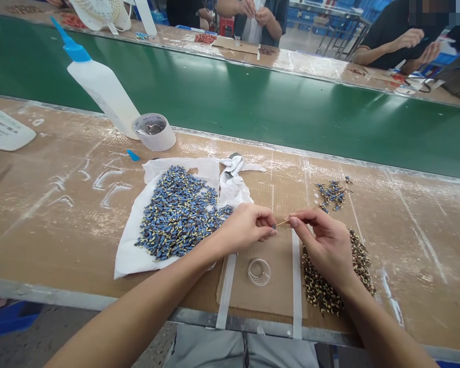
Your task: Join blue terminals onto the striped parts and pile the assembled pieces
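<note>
My left hand is pinched shut on a small blue part at its fingertips. My right hand pinches a thin yellowish stick whose tip meets that blue part. Left of my hands, a heap of small blue and yellow parts lies on a white plastic bag. Under my right wrist spreads a pile of dark brown and yellow parts. A small clear round dish rests on a cardboard sheet taped down below my hands.
A white squeeze bottle with a blue nozzle leans beside a tape roll at the back left. A few blue parts lie at the right. Beyond runs a green conveyor belt. Other people work across it.
</note>
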The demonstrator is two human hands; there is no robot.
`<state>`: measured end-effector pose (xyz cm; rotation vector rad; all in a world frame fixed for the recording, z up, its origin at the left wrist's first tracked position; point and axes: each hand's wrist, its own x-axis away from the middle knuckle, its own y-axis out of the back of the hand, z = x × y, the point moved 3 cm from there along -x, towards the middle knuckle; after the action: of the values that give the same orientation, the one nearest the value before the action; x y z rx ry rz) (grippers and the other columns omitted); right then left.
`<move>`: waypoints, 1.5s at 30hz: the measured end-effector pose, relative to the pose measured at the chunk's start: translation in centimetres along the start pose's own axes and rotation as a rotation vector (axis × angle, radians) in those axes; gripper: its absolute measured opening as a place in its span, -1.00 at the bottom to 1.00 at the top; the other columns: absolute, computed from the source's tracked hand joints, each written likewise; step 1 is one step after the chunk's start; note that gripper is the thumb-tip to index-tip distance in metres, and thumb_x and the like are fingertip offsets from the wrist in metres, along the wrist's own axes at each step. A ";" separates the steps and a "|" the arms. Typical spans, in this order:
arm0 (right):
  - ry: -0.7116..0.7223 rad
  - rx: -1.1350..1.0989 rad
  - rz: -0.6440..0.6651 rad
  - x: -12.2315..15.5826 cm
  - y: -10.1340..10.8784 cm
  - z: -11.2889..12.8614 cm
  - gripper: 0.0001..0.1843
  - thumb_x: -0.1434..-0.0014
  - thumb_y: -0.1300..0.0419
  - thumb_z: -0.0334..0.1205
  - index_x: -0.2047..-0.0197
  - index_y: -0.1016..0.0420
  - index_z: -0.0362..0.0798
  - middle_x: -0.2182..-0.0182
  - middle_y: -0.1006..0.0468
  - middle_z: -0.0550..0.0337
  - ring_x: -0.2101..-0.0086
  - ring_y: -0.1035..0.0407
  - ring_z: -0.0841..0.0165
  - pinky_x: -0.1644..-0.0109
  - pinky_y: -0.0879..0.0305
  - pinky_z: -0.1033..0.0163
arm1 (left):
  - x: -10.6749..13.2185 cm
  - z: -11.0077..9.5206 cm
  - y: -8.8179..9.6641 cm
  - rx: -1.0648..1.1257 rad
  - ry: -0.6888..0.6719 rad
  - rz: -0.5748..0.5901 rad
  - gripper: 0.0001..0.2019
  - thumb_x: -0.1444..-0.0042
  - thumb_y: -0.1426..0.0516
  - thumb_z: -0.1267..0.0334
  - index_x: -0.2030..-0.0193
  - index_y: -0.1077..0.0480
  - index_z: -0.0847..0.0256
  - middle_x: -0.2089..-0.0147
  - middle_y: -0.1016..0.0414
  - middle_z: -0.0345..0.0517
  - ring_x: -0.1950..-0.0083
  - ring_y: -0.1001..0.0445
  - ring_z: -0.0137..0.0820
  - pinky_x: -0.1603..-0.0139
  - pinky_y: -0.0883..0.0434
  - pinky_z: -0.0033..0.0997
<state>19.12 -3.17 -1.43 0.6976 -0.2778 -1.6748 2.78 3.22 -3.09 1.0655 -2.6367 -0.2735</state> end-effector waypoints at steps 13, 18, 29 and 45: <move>0.010 -0.228 0.129 0.0 1.0 1.2 -0.94 -0.19 -0.21 -0.27 0.26 -0.52 0.01 0.33 -0.60 0.15 0.29 -0.48 0.31 0.21 -0.40 0.19 | 0.0 0.4 0.2 -0.017 -0.007 0.020 -0.94 -0.05 -0.18 0.33 0.34 -0.46 0.27 0.47 -0.48 -0.18 0.41 -0.44 -0.44 0.35 -0.34 -0.48; 0.232 -0.252 0.588 1.1 -0.7 3.6 -0.89 -0.21 -0.18 -0.32 0.26 -0.55 0.00 0.31 -0.50 0.16 0.29 -0.41 0.39 0.20 -0.38 0.24 | 0.0 0.5 0.3 -0.029 -0.035 0.014 -0.91 -0.06 -0.16 0.32 0.32 -0.47 0.27 0.37 -0.53 -0.13 0.33 -0.46 -0.41 0.27 -0.36 -0.45; 0.044 0.070 0.471 -1.1 4.0 -0.1 -0.89 -0.23 -0.17 -0.22 0.23 -0.51 0.00 0.31 -0.50 0.19 0.29 -0.38 0.38 0.24 -0.31 0.26 | -0.2 0.1 0.5 -0.030 0.045 0.033 -0.91 -0.07 -0.15 0.31 0.32 -0.42 0.28 0.47 -0.41 -0.21 0.43 -0.36 -0.48 0.39 -0.28 -0.49; -0.293 0.486 0.558 -0.5 5.6 -3.6 -0.86 -0.02 -0.12 -0.42 0.43 -0.46 -0.02 0.48 -0.52 0.24 0.42 -0.34 0.35 0.38 -0.13 0.27 | -0.2 0.4 0.5 -0.026 0.080 0.035 -0.90 -0.08 -0.13 0.27 0.34 -0.37 0.26 0.50 -0.34 -0.27 0.46 -0.31 -0.50 0.42 -0.26 -0.51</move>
<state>25.78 -3.30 -1.12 0.6448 -1.0171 -1.1678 2.49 3.74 -3.39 0.9999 -2.5709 -0.2510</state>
